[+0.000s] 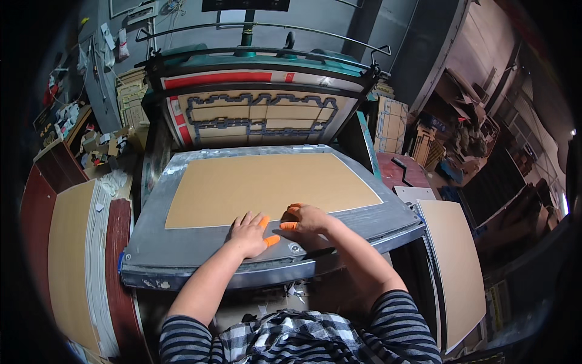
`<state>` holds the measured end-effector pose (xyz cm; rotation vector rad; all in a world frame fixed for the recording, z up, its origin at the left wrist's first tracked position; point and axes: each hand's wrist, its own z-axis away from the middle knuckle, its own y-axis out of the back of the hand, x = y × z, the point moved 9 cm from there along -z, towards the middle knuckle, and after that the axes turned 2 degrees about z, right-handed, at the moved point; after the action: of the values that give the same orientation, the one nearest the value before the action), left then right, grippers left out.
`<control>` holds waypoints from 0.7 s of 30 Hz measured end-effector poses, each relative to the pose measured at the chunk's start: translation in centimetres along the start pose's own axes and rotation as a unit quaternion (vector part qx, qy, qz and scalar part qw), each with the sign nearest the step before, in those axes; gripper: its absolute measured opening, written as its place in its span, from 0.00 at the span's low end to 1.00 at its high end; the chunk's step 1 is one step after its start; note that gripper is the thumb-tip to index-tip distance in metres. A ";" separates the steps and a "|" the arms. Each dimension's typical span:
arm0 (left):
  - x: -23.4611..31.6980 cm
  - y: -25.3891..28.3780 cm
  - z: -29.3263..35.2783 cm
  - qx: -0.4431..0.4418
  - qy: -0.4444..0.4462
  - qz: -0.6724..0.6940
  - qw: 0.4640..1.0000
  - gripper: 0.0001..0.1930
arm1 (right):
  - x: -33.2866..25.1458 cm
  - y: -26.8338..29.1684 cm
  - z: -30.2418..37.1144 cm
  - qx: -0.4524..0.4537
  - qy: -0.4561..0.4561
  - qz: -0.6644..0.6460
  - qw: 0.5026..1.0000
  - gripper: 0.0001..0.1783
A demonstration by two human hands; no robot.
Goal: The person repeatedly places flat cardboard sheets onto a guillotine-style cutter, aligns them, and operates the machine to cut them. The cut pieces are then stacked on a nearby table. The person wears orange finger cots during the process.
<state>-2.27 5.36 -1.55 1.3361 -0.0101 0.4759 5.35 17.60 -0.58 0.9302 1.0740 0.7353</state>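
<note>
Left hand (pixel 247 236): palm down, fingers apart, clamped on nothing, at the front of the metal bed (pixel 176 255). Right hand (pixel 310 219): fingers curled, right of the bed's front middle; cannot tell whether it pinches the brown sheet (pixel 267 188). Sheet lies flat upon the bed. A patterned board (pixel 227 113) faces forward behind the bed; brown boards stand left (pixel 73 255) and right (pixel 454 261) of it.

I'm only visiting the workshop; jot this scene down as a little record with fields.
Surface: grey metal bed
On it: large brown sheet
Left hand: the left hand, spread across the sheet's near edge
Right hand: the right hand, bent at that edge; grip unclear
Finger covers: orange covers, both hands
Behind: patterned panel
</note>
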 end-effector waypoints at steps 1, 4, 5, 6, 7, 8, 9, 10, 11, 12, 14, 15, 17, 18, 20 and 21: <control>0.0 -0.1 0.1 0.004 0.000 0.002 1.000 0.41 | -0.1 0.8 -0.7 -0.020 0.041 -0.042 0.998 0.39; -0.9 -0.9 0.1 0.008 0.010 -0.002 1.000 0.41 | 0.2 9.7 -3.1 0.191 0.006 0.087 0.978 0.31; -0.8 -1.5 0.1 -0.048 0.025 -0.046 0.997 0.41 | -1.1 13.9 -3.9 0.242 -0.012 0.117 0.963 0.35; -0.3 -1.2 -0.4 -0.092 0.032 -0.093 0.991 0.41 | -1.5 18.3 -4.4 0.315 0.014 0.120 0.941 0.38; -0.1 -0.5 -0.4 -0.060 0.017 -0.063 0.996 0.41 | -4.0 22.7 -4.2 0.359 0.008 0.102 0.928 0.40; 0.7 -0.3 -0.7 -0.029 -0.012 -0.037 0.999 0.41 | -4.9 27.0 -4.6 0.450 0.030 0.159 0.878 0.43; 0.1 -0.7 -1.0 -0.007 -0.022 -0.028 0.999 0.41 | -7.2 30.3 -5.4 0.475 0.025 0.146 0.868 0.46; -0.5 -1.3 -1.3 0.010 -0.030 -0.019 0.999 0.41 | -8.7 33.1 -7.2 0.429 -0.072 0.123 0.892 0.48; -0.6 -1.2 -0.9 0.050 -0.028 -0.054 0.997 0.41 | -10.7 35.6 -8.1 0.509 -0.001 0.178 0.842 0.50; -1.6 -1.1 -0.1 0.061 -0.035 -0.006 0.997 0.42 | -13.1 37.1 -10.2 0.484 -0.038 0.170 0.858 0.50; -1.4 -0.5 0.5 0.096 -0.036 -0.010 0.995 0.42 | -15.2 40.9 -12.1 0.498 -0.096 0.210 0.836 0.51; -0.7 -0.1 0.2 0.070 -0.031 0.016 0.997 0.41 | -13.8 43.2 -13.3 0.516 -0.123 0.231 0.816 0.51; -0.1 0.4 0.4 0.062 -0.024 0.042 0.997 0.41 | -12.7 45.6 -15.3 0.494 -0.130 0.235 0.827 0.40; 0.3 0.5 0.2 0.056 -0.022 0.057 0.997 0.40 | -12.1 46.7 -15.5 0.519 -0.137 0.259 0.803 0.32; 0.3 0.1 0.4 0.042 -0.026 0.050 0.998 0.42 | -11.6 46.8 -15.7 0.532 -0.103 0.212 0.813 0.42; 0.3 0.0 0.4 0.024 -0.023 0.054 0.998 0.42 | -11.9 46.6 -15.5 0.533 -0.108 0.201 0.815 0.41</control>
<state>-1.91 5.10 -1.38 1.3984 -0.1104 0.5402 -15.75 31.69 43.06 2.2042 1.0701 0.2797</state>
